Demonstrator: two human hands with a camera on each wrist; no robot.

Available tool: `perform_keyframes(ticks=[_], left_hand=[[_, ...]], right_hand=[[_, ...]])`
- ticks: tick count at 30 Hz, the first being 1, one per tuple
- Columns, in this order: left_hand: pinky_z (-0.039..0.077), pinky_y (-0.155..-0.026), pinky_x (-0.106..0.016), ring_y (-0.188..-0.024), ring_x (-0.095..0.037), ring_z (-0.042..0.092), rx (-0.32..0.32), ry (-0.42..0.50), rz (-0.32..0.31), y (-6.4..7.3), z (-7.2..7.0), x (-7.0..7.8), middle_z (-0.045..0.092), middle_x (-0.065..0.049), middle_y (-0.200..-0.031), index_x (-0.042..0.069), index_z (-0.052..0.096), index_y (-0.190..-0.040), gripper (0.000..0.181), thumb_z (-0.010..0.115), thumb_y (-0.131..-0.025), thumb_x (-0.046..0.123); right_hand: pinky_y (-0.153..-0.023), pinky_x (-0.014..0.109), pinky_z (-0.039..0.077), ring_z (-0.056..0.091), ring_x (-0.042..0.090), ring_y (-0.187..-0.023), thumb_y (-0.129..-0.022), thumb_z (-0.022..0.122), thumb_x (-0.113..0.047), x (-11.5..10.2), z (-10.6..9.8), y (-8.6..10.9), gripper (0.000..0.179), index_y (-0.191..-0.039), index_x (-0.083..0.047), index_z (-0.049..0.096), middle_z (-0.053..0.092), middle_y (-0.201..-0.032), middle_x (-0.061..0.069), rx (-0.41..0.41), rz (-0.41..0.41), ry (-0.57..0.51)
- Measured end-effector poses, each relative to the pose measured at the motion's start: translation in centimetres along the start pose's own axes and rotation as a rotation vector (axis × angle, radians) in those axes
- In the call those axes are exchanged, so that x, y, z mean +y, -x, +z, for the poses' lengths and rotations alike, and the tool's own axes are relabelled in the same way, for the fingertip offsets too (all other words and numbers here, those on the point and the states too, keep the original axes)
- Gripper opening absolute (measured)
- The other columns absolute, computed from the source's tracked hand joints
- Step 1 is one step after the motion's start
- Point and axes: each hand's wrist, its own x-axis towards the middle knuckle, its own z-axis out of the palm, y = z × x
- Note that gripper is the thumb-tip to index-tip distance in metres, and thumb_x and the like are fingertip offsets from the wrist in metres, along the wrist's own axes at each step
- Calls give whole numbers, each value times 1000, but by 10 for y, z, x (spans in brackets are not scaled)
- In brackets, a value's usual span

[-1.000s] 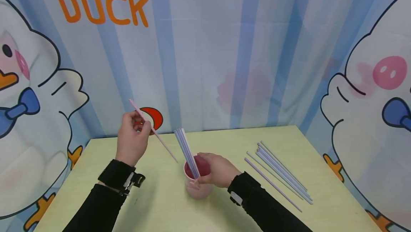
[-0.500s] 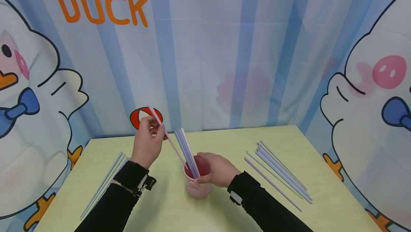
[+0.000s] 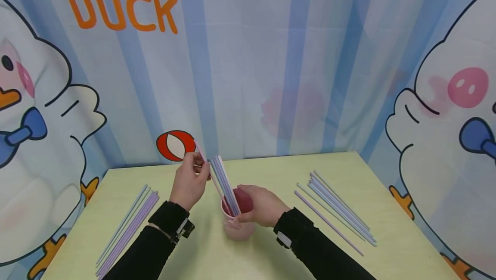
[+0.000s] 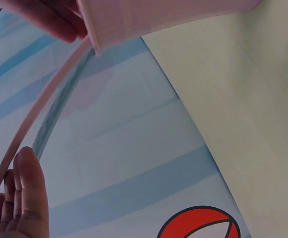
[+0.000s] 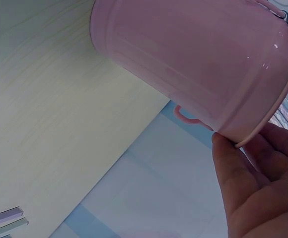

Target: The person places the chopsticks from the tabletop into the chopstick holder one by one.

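Note:
A small pink bucket (image 3: 239, 230) stands at the middle of the table, a bundle of bluish and white straws (image 3: 224, 178) leaning left inside it. My right hand (image 3: 265, 206) grips its rim from the right; in the right wrist view, thumb and fingers pinch the rim of the bucket (image 5: 198, 54). My left hand (image 3: 190, 181) pinches a pink straw (image 3: 215, 183) near its upper end. The lower end of this straw is inside the bucket, hidden by the wall. In the left wrist view the pink straw (image 4: 39, 101) runs alongside a blue straw (image 4: 59, 104).
Several purple and bluish straws (image 3: 128, 232) lie on the left of the table (image 3: 201, 250), partly behind the left sleeve. Another group of straws (image 3: 341, 206) lies on the right, a purple straw (image 3: 329, 223) nearest the right sleeve. A printed curtain (image 3: 248, 64) hangs behind.
My left hand has moved right and down with the pink straw, whose lower end went from outside the bucket to inside it. The left straw group has come into view. My right hand stays put.

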Motion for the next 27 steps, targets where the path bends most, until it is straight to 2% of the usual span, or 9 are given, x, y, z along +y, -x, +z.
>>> perform_keyframes(ticks=[10,14,27], left_hand=[[59,-70,-35,-83,-24,59,-70,-130,-75,3,12,-14,61,-11,-99,8,51,-118,26,55,-100,26],[58,-70,-34,-83,-24,57,-101,-172,-83,5,16,-17,61,-10,-97,7,53,-117,26,56,-100,26],[56,-71,-34,-80,-23,56,-147,-203,-96,8,20,-23,60,-9,-93,7,56,-115,24,56,-99,26]], right_hand=[[-98,40,49,61,21,-110,-72,85,-34,1,1,-2,77,-137,-7,54,66,-123,6,-9,-3,-25],[-97,40,50,61,21,-109,-72,85,-34,0,1,-2,75,-136,-8,56,66,-122,6,-14,2,-33],[-97,40,49,61,18,-109,-73,85,-31,-1,-1,-2,71,-134,-10,57,67,-120,3,-14,-10,-23]])
